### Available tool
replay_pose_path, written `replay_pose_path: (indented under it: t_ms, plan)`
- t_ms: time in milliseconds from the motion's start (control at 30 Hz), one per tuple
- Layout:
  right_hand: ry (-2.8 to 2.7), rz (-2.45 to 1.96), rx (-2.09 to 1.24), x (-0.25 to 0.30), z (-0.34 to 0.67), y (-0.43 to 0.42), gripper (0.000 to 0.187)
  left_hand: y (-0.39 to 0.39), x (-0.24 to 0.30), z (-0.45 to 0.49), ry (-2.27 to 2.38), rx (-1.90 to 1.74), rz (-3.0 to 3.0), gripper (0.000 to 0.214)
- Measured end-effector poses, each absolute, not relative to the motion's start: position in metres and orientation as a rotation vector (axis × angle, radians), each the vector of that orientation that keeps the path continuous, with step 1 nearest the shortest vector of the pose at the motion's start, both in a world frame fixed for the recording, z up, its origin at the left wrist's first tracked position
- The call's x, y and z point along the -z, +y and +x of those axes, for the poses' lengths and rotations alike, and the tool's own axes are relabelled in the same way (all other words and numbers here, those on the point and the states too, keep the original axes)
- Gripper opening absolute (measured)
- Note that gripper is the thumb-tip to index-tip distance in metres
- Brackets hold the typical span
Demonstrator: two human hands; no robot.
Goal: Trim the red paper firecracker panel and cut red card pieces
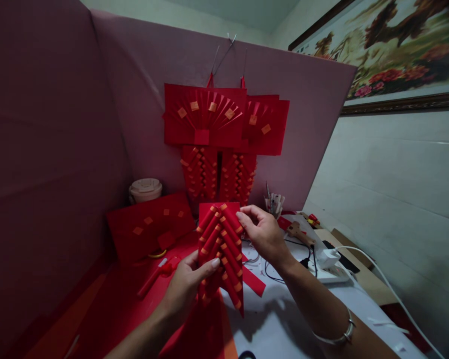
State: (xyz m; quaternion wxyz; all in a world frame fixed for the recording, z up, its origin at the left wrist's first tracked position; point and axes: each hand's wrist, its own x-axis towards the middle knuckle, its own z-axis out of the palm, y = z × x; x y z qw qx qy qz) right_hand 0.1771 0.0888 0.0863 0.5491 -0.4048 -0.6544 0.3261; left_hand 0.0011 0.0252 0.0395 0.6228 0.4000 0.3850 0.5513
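I hold a red paper firecracker string [221,249], made of small rolled red tubes with gold ends in a herringbone row, upright above the table. My left hand [187,284] grips its lower part, thumb across the front. My right hand [262,232] pinches its upper right edge with the fingertips. A silver bracelet [340,335] sits on my right wrist.
Finished red fan-and-firecracker decorations [217,134] hang on the purple partition behind. A red fan sheet [149,227] leans at left beside a white lidded tub [145,189]. A glue gun [299,232], a white power strip [327,264] with cables and red paper strips lie on the white table.
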Motion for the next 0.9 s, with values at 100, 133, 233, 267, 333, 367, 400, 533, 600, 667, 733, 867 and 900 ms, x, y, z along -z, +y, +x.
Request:
replay_pose_path:
  t_ms: [100, 133, 233, 267, 333, 367, 400, 533, 600, 667, 733, 867, 900]
  plan:
    - [-1.558, -0.929, -0.882, -0.0856, 0.1774, 0.0908, 0.031, 0.0252, -0.0372, 0.0003, 0.913, -1.258, 0.927, 0.028]
    - [-1.561, -0.92, -0.909, -0.0853, 0.1771, 0.0911, 0.032, 0.0251, -0.0366, 0.0001, 0.925, -1.251, 0.921, 0.029]
    - [-1.585, -0.892, -0.974, -0.084, 0.1754, 0.0918, 0.034, 0.0256, -0.035, -0.0006, 0.964, -1.221, 0.912, 0.032]
    - [-1.598, -0.884, -0.995, -0.0833, 0.1747, 0.0921, 0.034, 0.026, -0.0345, -0.0009, 0.967, -1.218, 0.917, 0.032]
    - [-1.621, -0.876, -1.03, -0.0818, 0.1734, 0.0928, 0.035, 0.0269, -0.0337, -0.0015, 0.954, -1.221, 0.925, 0.033]
    - [-1.627, -0.876, -1.042, -0.0812, 0.1729, 0.0931, 0.035, 0.0274, -0.0334, -0.0018, 0.948, -1.225, 0.924, 0.033]
    - [-1.632, -0.875, -1.05, -0.0807, 0.1726, 0.0933, 0.034, 0.0277, -0.0331, -0.002, 0.943, -1.229, 0.922, 0.033]
    - [-1.631, -0.87, -1.078, -0.0807, 0.1722, 0.0929, 0.033, 0.0278, -0.0322, -0.0028, 0.948, -1.222, 0.938, 0.03]
    - [-1.623, -0.865, -1.093, -0.0809, 0.1723, 0.0925, 0.033, 0.0277, -0.0323, -0.0029, 0.951, -1.22, 0.957, 0.03]
    - [-1.611, -0.859, -1.11, -0.0805, 0.1722, 0.0925, 0.033, 0.0277, -0.0325, -0.0029, 0.954, -1.225, 0.963, 0.029]
    - [-1.596, -0.852, -1.129, -0.0796, 0.1721, 0.093, 0.033, 0.0277, -0.0329, -0.0029, 0.947, -1.228, 0.959, 0.029]
    - [-1.552, -0.833, -1.174, -0.0786, 0.1719, 0.0948, 0.033, 0.0273, -0.0329, -0.0032, 0.934, -1.208, 0.942, 0.027]
    - [-1.536, -0.827, -1.187, -0.079, 0.172, 0.0951, 0.034, 0.0271, -0.0328, -0.0033, 0.913, -1.206, 0.938, 0.027]
